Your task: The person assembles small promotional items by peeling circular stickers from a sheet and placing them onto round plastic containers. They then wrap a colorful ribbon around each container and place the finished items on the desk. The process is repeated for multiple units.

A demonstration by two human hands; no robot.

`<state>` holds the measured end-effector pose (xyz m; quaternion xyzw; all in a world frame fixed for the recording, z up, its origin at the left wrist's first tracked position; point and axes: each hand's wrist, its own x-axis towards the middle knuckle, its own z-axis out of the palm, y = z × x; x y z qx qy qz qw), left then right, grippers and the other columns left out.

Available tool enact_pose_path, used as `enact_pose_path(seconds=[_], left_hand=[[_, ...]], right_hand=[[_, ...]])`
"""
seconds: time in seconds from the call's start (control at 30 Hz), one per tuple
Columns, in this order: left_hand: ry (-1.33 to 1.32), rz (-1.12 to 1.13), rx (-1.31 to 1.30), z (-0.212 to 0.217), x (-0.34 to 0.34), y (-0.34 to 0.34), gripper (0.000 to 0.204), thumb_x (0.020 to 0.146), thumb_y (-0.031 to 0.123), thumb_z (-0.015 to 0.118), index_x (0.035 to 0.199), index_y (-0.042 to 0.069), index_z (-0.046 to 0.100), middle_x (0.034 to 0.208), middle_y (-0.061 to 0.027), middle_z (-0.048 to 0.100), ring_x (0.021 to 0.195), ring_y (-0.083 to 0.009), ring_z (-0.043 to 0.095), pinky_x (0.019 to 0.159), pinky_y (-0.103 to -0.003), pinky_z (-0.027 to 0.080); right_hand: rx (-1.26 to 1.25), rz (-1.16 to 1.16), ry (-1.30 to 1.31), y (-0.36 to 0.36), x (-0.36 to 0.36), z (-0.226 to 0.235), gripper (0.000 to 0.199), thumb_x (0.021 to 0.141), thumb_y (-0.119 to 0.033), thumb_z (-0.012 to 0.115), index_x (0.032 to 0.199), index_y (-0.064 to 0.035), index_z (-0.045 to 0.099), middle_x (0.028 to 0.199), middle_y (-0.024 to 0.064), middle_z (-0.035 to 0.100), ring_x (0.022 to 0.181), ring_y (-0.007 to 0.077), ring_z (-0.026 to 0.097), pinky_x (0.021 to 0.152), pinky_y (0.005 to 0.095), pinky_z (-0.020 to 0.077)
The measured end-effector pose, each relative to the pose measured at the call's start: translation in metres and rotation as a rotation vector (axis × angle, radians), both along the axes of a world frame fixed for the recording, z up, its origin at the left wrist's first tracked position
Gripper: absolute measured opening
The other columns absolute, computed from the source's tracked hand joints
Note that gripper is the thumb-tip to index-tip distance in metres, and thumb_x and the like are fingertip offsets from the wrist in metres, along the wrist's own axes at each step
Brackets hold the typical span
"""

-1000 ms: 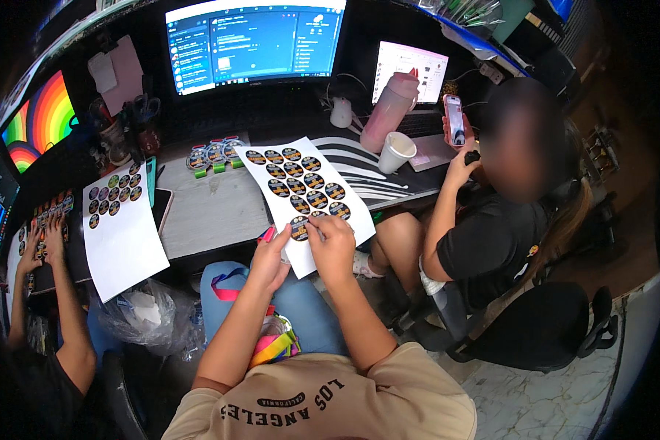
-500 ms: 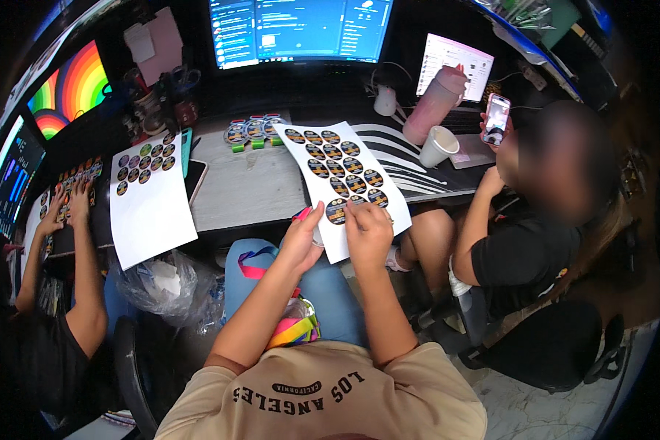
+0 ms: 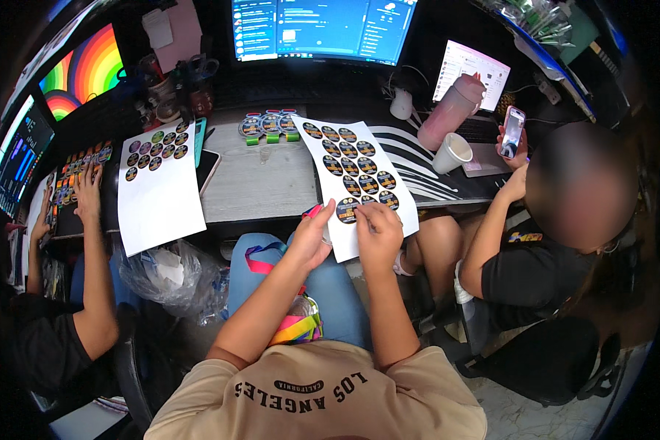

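Note:
A white sheet of round black stickers tilts over the desk's front edge above my lap. My left hand is closed at its lower left edge around a ribboned medal, of which only a pink ribbon bit and a pale rim show. My right hand pinches at a round sticker in the lowest row; the fingertips partly cover it. On my lap lie a pink ribbon and a bundle of colourful ribbons with shiny plastic.
Several medals with green ribbons lie on the grey desk. A second sticker sheet overhangs the edge at left. A white cup and pink bottle stand right. Co-workers sit on both sides; one holds a phone.
The view has shifted slightly, so the desk things sit further right. My hands stay at the sheet's lower edge. The left co-worker's hands have moved apart over their medals.

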<state>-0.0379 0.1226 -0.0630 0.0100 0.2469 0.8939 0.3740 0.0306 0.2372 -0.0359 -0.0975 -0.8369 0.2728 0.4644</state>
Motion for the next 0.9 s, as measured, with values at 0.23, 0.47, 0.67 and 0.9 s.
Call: enact_pose_path(seconds=[0.23,0.47,0.67,0.9], left_hand=[[0.085,0.004,0.002,0.006,0.002,-0.009,0.029,0.102,0.014,0.06,0.126,-0.002,0.058,0.119,-0.0114,0.067,0.108,-0.0211,0.067,0.094,-0.037,0.055],[0.142,0.109,-0.061,0.003,0.005,-0.01,0.024,0.1,0.011,0.063,0.121,0.001,0.059,0.111,-0.0091,0.068,0.099,-0.0177,0.068,0.09,-0.034,0.056],[0.21,0.126,-0.096,-0.008,-0.001,-0.007,0.016,0.095,0.013,0.071,0.103,0.003,0.061,0.099,-0.0071,0.069,0.088,-0.0148,0.067,0.079,-0.031,0.055],[0.318,0.185,-0.201,-0.005,-0.007,-0.006,0.013,0.09,0.008,0.074,0.098,0.005,0.064,0.094,-0.0043,0.071,0.087,-0.0111,0.066,0.08,-0.028,0.052]], right_hand=[[-0.044,0.09,-0.07,0.005,0.001,0.007,0.011,0.079,0.002,0.072,0.088,-0.0037,0.074,0.089,0.0106,0.069,0.084,0.0301,0.065,0.08,0.0404,0.049],[-0.002,0.196,-0.075,0.005,0.0,0.012,0.013,0.078,-0.002,0.075,0.09,-0.0054,0.075,0.09,0.0102,0.07,0.085,0.0297,0.065,0.08,0.04,0.0497],[-0.056,0.255,-0.14,0.002,0.0,0.018,0.013,0.078,-0.008,0.08,0.088,-0.0031,0.076,0.092,0.0109,0.072,0.087,0.0285,0.068,0.081,0.0382,0.0523],[-0.112,0.246,-0.138,0.001,-0.005,0.019,0.009,0.079,-0.007,0.078,0.086,-0.0023,0.076,0.089,0.0131,0.074,0.084,0.0291,0.071,0.078,0.0372,0.0548]])
